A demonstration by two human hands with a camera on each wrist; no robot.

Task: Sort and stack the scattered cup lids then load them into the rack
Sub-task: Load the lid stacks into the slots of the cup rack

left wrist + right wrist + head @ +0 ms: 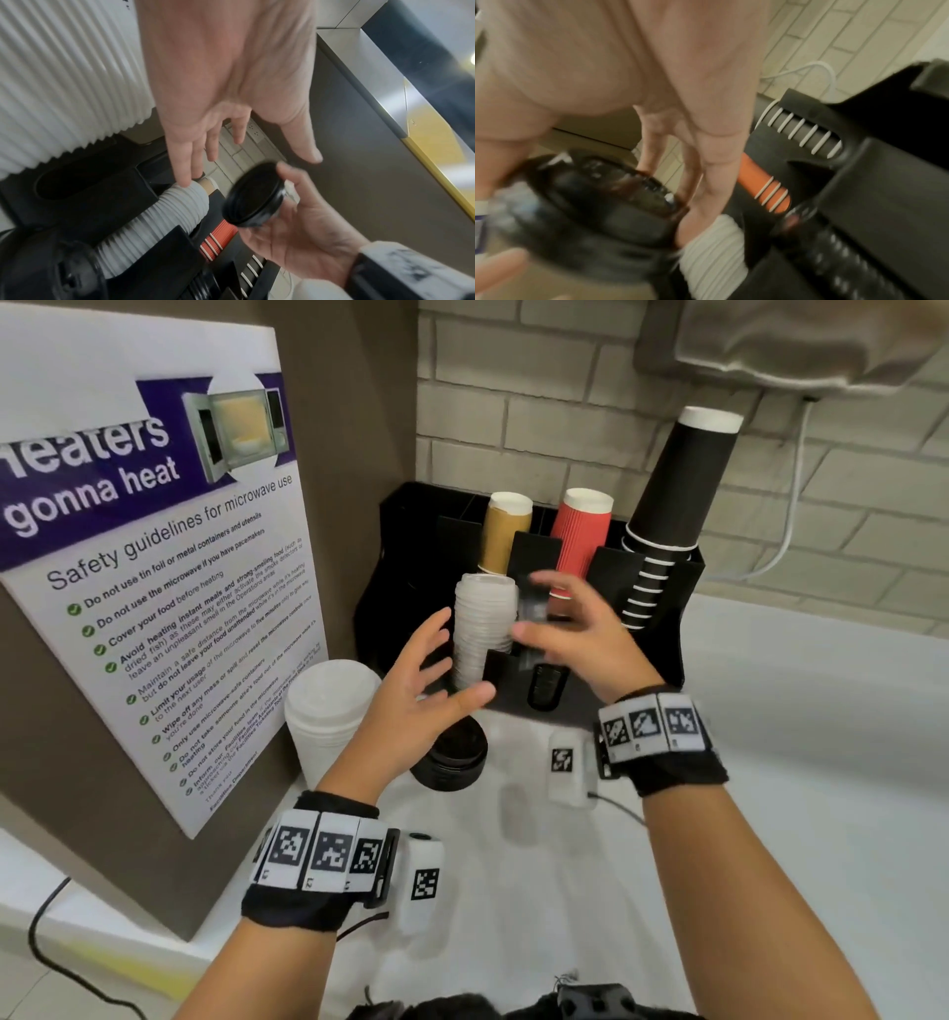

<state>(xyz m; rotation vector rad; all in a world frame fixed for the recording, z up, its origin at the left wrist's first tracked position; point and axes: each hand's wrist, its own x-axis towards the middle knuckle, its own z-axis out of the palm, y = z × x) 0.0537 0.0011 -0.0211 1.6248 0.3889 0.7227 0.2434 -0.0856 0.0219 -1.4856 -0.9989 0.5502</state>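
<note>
Right hand [295, 229] pinched a black lid [254, 194] just above the rack's [662, 629] front slot, seemingly already part-filled with black lids; left hand [426, 690] hung open beside the racked white lids [482, 629].

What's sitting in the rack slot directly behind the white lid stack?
Behind the white lid stack in the rack stands a tan cup stack, upside down. Its lower part is hidden by the lids and a rack divider.
</note>
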